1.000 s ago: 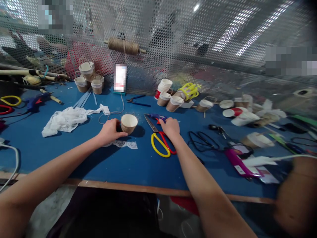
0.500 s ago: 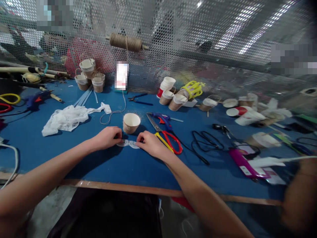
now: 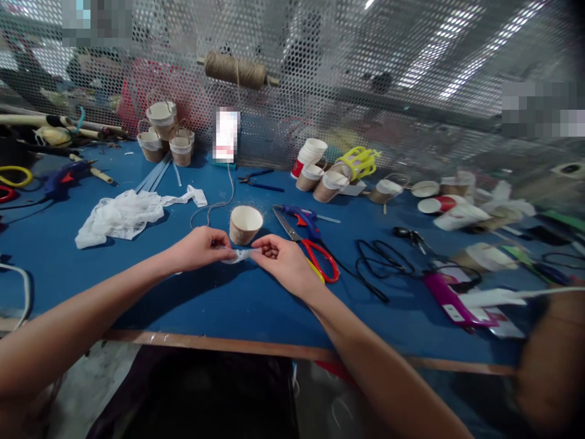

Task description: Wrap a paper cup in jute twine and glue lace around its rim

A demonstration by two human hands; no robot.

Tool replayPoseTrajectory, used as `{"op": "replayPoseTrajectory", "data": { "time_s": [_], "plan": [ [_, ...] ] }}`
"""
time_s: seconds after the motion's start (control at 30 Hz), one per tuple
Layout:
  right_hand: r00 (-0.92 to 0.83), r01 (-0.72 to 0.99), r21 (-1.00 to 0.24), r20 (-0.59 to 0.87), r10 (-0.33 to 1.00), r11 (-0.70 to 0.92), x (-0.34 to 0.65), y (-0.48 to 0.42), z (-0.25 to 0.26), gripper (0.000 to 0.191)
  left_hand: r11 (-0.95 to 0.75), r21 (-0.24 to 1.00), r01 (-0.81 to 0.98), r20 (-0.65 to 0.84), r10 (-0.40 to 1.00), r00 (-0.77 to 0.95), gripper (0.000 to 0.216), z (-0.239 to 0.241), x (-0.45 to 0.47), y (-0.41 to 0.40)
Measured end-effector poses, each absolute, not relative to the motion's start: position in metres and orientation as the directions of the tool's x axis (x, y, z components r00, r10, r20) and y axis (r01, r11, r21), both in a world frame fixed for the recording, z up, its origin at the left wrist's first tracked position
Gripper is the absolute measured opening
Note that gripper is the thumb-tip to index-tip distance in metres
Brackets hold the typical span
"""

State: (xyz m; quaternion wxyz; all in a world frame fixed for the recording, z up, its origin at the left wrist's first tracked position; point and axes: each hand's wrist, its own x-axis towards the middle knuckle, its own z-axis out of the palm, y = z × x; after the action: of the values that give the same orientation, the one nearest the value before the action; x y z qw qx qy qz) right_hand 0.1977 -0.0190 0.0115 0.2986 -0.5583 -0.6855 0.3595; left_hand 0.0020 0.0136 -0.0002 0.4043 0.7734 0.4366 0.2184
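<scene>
At the centre of the frame, the left hand [image 3: 205,247] and the right hand [image 3: 281,259] are pinching opposite ends of a thin white lace strip [image 3: 240,255], thumbs closing against fingers; the fingertips are covering both ends, so only the scalloped, semi-sheer middle is showing. Just beyond it, a round, rough-sided brown cup [image 3: 245,224] with a pale lining is standing upright on the blue counter [image 3: 205,311]. The right hand and forearm are partly hiding the yellow handle of the scissors [image 3: 325,261], whose metal blades are lying beside a blue glue gun [image 3: 307,221]. Left of centre, soft white fabric [image 3: 121,216] is lying crumpled. In the upper middle, a pixelated block is masking a screen [image 3: 226,135] below a spool of coarse twine [image 3: 235,70]. At right, markings on a purple package [image 3: 450,302] are staying too small to read. At the lower right edge, another person's blurred limb [image 3: 553,353] is being cut off.
</scene>
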Motion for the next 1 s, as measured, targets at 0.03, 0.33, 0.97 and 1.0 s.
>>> {"op": "replayPoseTrajectory", "data": {
  "time_s": [0.03,0.33,0.97,1.0],
  "plan": [
    [-0.188,0.551,-0.826,0.017,0.982,0.12,0.197,-0.019,0.012,0.005,-0.316,0.8,0.51,0.012,0.858,0.513,0.021,0.0,0.002,0.014],
    [-0.128,0.591,-0.778,0.174,0.976,0.216,0.198,-0.013,0.008,0.012,-0.468,0.716,0.517,0.193,0.845,0.498,0.021,0.002,-0.008,0.029],
    [-0.075,0.644,-0.686,0.384,0.92,0.339,0.196,-0.003,-0.013,0.014,-0.577,0.605,0.548,0.366,0.813,0.453,0.02,-0.005,-0.008,0.038],
    [-0.081,0.647,-0.678,0.395,0.915,0.349,0.196,-0.004,-0.012,0.014,-0.578,0.607,0.545,0.361,0.812,0.458,0.02,-0.005,-0.009,0.038]
  ]
}}
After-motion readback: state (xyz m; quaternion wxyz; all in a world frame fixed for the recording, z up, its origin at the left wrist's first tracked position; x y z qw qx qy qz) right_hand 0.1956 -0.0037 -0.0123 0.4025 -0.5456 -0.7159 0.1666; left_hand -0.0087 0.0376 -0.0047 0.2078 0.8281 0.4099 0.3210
